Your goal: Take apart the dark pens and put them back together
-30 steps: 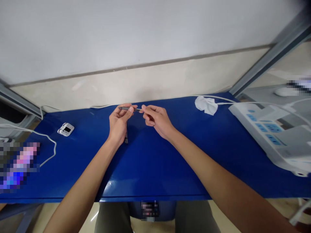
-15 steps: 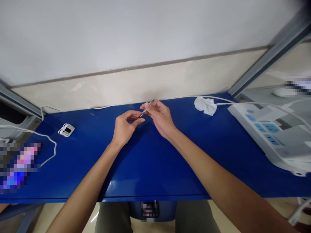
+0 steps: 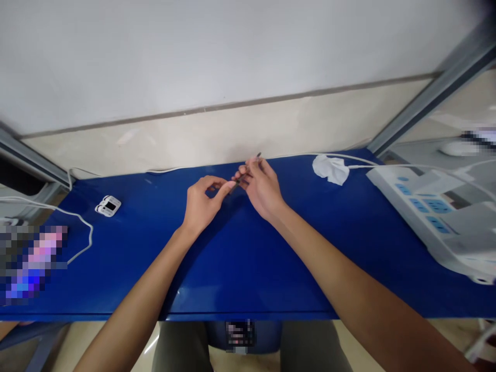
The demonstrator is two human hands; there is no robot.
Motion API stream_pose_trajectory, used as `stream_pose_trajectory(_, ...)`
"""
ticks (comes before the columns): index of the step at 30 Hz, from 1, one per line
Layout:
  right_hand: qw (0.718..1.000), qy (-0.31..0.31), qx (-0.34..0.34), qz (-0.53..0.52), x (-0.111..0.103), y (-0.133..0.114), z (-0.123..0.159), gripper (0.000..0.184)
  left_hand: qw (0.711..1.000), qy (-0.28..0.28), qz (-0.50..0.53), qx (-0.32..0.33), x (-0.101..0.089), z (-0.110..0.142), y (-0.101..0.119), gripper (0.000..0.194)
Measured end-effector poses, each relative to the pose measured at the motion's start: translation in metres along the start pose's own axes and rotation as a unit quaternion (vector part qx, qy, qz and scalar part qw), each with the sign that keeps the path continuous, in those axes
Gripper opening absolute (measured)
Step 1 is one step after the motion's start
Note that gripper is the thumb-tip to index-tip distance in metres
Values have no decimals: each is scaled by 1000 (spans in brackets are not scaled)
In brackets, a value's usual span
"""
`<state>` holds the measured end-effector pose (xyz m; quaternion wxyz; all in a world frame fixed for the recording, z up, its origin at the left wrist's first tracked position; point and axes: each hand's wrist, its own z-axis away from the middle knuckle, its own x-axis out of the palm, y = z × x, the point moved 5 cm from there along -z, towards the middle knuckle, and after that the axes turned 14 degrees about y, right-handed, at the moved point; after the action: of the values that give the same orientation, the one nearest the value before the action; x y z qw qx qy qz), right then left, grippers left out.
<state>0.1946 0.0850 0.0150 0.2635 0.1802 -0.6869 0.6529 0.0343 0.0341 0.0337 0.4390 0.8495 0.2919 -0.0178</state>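
Note:
A thin dark pen (image 3: 237, 183) slants up to the right between my two hands, above the blue table. My left hand (image 3: 204, 201) pinches its lower part with thumb and forefinger. My right hand (image 3: 264, 187) is closed around the upper part, and a dark end sticks out past its fingers towards the wall. Fingers hide much of the pen's middle.
The blue table (image 3: 127, 263) meets a pale wall at the back. To the left sit a small white device (image 3: 108, 205) and a white cable (image 3: 91, 235). Crumpled white tissue (image 3: 330, 169) and a large white power strip (image 3: 411, 217) lie to the right.
Both hands have shifted slightly right. The pen has moved right with them, and its upper end now points out beyond my right fingers. The left thumb has straightened along the pen.

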Motion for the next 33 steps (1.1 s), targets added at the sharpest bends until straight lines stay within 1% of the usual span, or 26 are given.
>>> stream_pose_trajectory(2, 998, 7, 47, -35, -2, -3, -4, 44, 999, 31, 2, -12, -5, -3, 2, 33)
stream_pose_trajectory(6, 987, -13, 144, -71, -7, -10, -6, 51, 994, 86, 30, -52, -13, -8, -3, 39)
stream_pose_trajectory(9, 980, -11, 176, -97, -12, -13, -3, 51, 991, 104, 46, -66, -15, -10, -7, 41)
stream_pose_trajectory(12, 976, -2, 188, -108, -14, -13, -1, 49, 990, 116, 52, -66, -17, -11, -10, 43)
stream_pose_trajectory(22, 976, -30, 179, -119, -12, -14, -1, 44, 984, 149, 62, -73, -22, -14, -13, 44)
stream_pose_trajectory(26, 981, -39, 152, -112, -10, -16, -1, 46, 985, 150, 57, -67, -25, -18, -18, 44)
stream_pose_trajectory(28, 986, -42, 126, -104, -7, -16, -2, 47, 989, 133, 39, -59, -27, -22, -25, 44)
stream_pose_trajectory(30, 991, -39, 96, -81, -5, -13, -5, 48, 994, 99, 7, -49, -30, -27, -35, 44)
stream_pose_trajectory(33, 1000, -20, 17, -3, -3, -8, -8, 50, 996, 58, -37, -49, -35, -33, -55, 45)
